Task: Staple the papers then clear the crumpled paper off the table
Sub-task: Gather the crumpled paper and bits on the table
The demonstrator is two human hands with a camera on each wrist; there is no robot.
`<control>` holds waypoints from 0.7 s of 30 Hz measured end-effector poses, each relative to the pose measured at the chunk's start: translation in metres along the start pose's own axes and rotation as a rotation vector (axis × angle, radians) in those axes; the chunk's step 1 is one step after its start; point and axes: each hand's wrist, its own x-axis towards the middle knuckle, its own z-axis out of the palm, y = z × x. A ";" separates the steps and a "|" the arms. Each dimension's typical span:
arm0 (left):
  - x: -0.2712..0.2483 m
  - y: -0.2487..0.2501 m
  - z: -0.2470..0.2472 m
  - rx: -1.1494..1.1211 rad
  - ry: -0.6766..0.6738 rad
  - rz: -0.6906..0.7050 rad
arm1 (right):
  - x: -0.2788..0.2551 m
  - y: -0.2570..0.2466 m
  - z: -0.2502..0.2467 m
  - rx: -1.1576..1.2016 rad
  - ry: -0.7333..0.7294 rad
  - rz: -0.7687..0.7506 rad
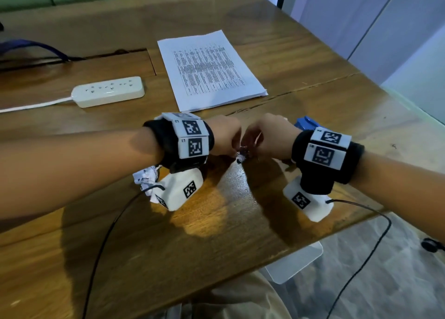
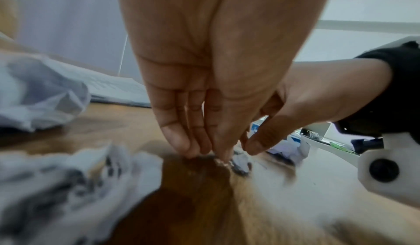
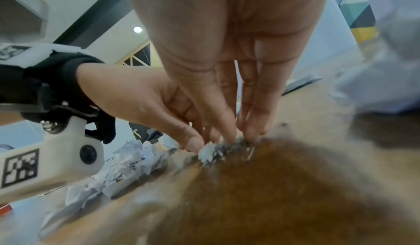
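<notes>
My left hand (image 1: pixel 233 147) and right hand (image 1: pixel 252 149) meet fingertip to fingertip over the table's near middle. Between them they pinch a small crumpled paper scrap (image 1: pixel 241 155), which rests on the wood. In the right wrist view the scrap (image 3: pixel 216 152) lies under my right fingertips (image 3: pixel 232 135), with the left thumb (image 3: pixel 193 143) at its side. A bigger crumpled paper ball (image 1: pixel 144 177) lies under my left wrist. The printed paper stack (image 1: pixel 209 70) lies flat further back. Behind my right hand, part of the blue stapler (image 1: pixel 304 123) shows.
A white power strip (image 1: pixel 108 91) with its cord lies at the left of the wooden table (image 1: pixel 216 246). More crumpled paper (image 2: pixel 41 94) sits to the left of my left hand. The table's right edge is near my right forearm.
</notes>
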 end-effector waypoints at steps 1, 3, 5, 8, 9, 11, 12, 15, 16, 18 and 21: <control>0.000 -0.001 -0.002 0.001 0.007 0.000 | -0.001 0.002 -0.003 -0.012 0.016 0.001; -0.002 -0.009 -0.010 -0.002 0.025 -0.038 | -0.008 0.008 -0.011 -0.059 0.035 -0.002; 0.000 -0.020 -0.020 -0.009 0.060 -0.077 | -0.016 0.012 -0.014 -0.091 -0.028 0.005; 0.012 -0.024 -0.031 -0.028 0.112 -0.094 | -0.019 0.008 -0.010 -0.143 -0.137 -0.017; 0.017 -0.024 -0.033 -0.033 0.117 -0.095 | -0.018 0.007 -0.010 -0.150 -0.141 -0.035; 0.025 -0.024 -0.034 -0.013 0.079 -0.090 | -0.015 0.007 -0.011 -0.146 -0.119 -0.049; 0.029 -0.024 -0.035 0.003 0.049 -0.085 | -0.014 0.009 -0.012 -0.146 -0.105 -0.044; 0.035 -0.030 -0.034 0.017 0.008 -0.085 | -0.012 0.015 -0.011 -0.155 -0.096 -0.008; 0.036 -0.031 -0.036 0.010 0.019 -0.086 | -0.011 0.014 -0.010 -0.150 -0.110 0.004; 0.037 -0.031 -0.033 -0.002 0.044 -0.091 | -0.008 0.011 -0.007 -0.130 -0.119 0.007; 0.040 -0.029 -0.028 0.004 0.043 -0.100 | -0.002 0.001 -0.006 -0.109 -0.145 -0.018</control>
